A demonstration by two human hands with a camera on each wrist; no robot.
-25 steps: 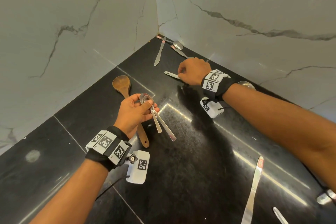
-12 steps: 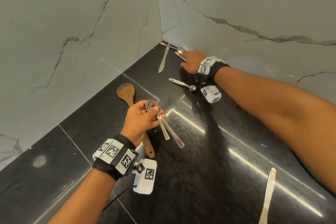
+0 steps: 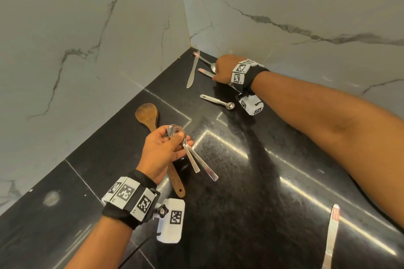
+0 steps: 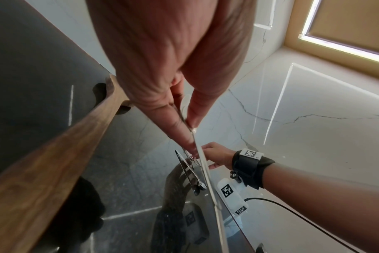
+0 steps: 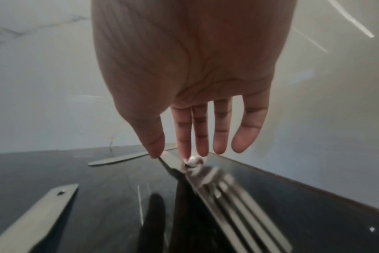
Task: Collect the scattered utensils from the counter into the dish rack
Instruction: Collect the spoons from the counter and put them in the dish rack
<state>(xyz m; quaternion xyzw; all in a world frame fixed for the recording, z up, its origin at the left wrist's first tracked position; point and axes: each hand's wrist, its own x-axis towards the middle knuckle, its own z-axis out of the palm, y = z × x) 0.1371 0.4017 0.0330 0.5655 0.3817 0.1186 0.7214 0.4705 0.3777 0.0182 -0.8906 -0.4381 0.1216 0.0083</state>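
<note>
— Two spoons [image 3: 190, 153] sit in the left hand [image 3: 160, 152], thumb pressed over the bowls, handles fanning out above the black counter [image 3: 251, 192]. A wooden spoon [image 3: 150, 120] lies flat beneath that hand.

— And the right hand [image 3: 223, 67]?

— Near the back corner, fingers extended downward. In the right wrist view thumb and fingertips [image 5: 184, 150] touch a fork [image 5: 223, 188] and a spoon bowl lying by the wall; I see no closed grip.

— What else is on the counter?

— A table knife [image 3: 192, 70] beside that hand, a small measuring spoon [image 3: 216, 101] just in front of it, and another knife [image 3: 331, 236] at the near right with a red sticker on its handle, too small to read.

— Any other writing?

— Only black-and-white square codes on the wristbands [image 3: 129, 197]. No dish rack is in view.
</note>
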